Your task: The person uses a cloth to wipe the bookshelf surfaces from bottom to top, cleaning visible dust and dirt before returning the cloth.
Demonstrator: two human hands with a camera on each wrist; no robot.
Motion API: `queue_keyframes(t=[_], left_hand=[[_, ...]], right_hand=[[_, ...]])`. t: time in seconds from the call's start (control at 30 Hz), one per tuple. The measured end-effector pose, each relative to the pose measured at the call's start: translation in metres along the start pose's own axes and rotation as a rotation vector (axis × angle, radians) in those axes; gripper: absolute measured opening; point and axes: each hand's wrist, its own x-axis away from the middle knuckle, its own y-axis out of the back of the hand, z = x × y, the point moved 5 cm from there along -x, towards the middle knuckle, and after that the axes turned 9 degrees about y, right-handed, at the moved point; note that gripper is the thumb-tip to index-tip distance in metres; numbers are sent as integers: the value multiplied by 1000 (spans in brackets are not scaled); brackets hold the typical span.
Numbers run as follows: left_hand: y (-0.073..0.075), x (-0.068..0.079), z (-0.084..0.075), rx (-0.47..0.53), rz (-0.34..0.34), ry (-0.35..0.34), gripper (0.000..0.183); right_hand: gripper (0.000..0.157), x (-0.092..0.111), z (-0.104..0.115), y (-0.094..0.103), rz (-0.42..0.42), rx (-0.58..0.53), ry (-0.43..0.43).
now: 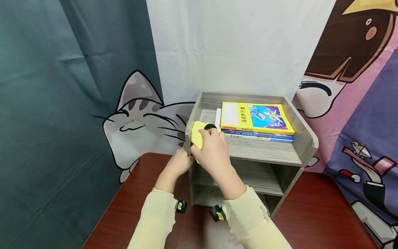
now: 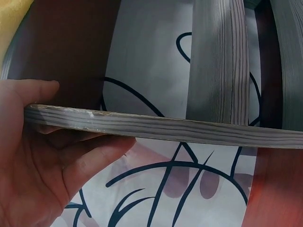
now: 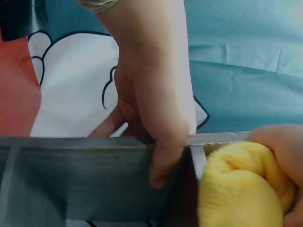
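Note:
A small grey wood-grain shelf point(image 1: 264, 151) stands on a red-brown table. My left hand point(image 1: 181, 159) grips the front edge of its left side panel point(image 2: 156, 127); in the left wrist view the thumb lies on the inner face and the fingers on the outer face. My right hand point(image 1: 214, 148) holds a folded yellow cloth point(image 1: 196, 133) against the inside of that panel, at the top tier. The right wrist view shows the cloth point(image 3: 241, 189) bunched in the fingers. A dark oval patch on the cloth cannot be made out clearly.
Several stacked books point(image 1: 258, 117), a yellow one on top, lie on the top tier, right of the cloth. Lower compartments point(image 1: 242, 173) open to the front. The table point(image 1: 124, 207) extends on both sides. Printed curtains point(image 1: 233, 45) hang behind.

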Motion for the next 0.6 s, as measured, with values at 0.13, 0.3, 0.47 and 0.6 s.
queue_keyframes(t=[0.13, 0.3, 0.47, 0.6], left_hand=[[-1, -1, 2, 21, 12, 18, 42], [-2, -2, 3, 37, 26, 47, 37], [-3, -3, 3, 37, 18, 46, 37], [-2, -2, 3, 33, 8, 42, 34]], right_hand=[[60, 4, 3, 5, 100, -7, 113], [72, 10, 2, 13, 250, -48, 211], [71, 11, 2, 15, 313, -10, 233], [63, 10, 4, 10, 246, 46, 217]])
